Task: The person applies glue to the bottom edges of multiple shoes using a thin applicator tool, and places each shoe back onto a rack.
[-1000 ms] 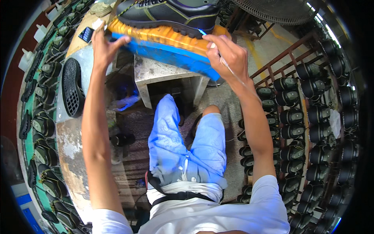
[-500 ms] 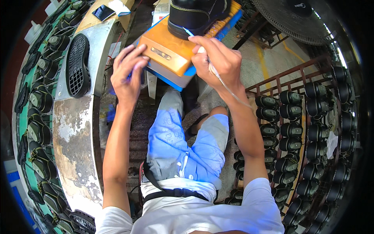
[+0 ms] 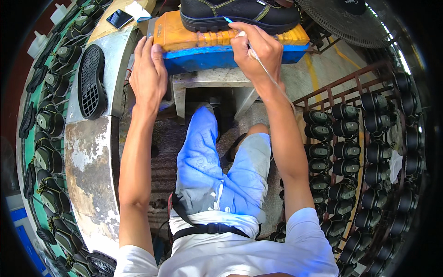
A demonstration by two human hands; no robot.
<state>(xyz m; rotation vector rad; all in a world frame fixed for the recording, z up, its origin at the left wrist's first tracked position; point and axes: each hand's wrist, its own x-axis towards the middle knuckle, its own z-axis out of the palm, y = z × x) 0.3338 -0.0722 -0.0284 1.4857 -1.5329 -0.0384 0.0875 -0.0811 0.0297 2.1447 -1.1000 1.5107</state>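
Shoe factory w/ racks of black boots [image 3: 346, 138], soles on conveyor [image 3: 50, 124].

A small grey desk [image 3: 207, 78] carries a blue-and-orange block [image 3: 194, 39], and a black boot [image 3: 240, 16] stands on that block. To the left, a curved, worn metal bench [image 3: 92, 157] bears a black shoe sole [image 3: 91, 81], tread up. Farther back, a dark phone [image 3: 119, 18] lies on a yellowish board [image 3: 110, 9].

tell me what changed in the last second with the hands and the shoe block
Left hand slid from the orange and blue block's far corner to its near left end. Right hand brought a thin brush to the black shoe's sole edge. The shoe stays on the block.
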